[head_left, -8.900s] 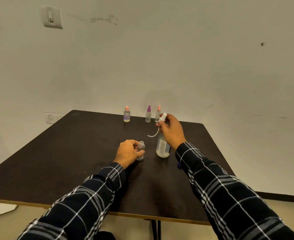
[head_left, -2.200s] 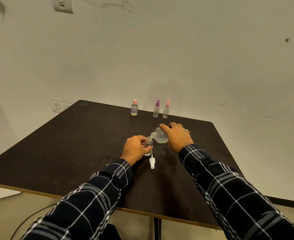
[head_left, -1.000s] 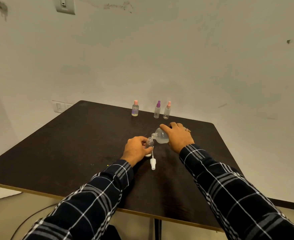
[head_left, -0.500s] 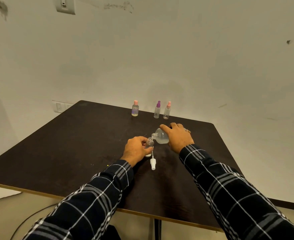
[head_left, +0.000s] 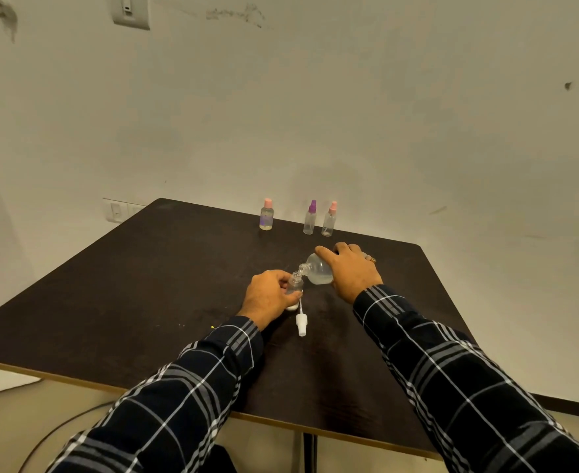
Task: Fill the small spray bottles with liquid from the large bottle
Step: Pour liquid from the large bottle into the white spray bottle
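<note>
Nothing has shifted over the last half second. We hold the large bottle (head_left: 317, 273) tipped on its side, neck just over the mouth of the small spray bottle (head_left: 295, 283), so liquid can run across. Our right hand (head_left: 351, 268) wraps the large bottle, index finger along its top, likely steering the tilt. Our left hand (head_left: 267, 297) grips the small one upright mid-counter (head_left: 144, 285), bracing it. A white sprayer head (head_left: 301, 324) lies just near, clear of the pour. Three capped bottles (head_left: 310, 218) wait at the far edge.
</note>
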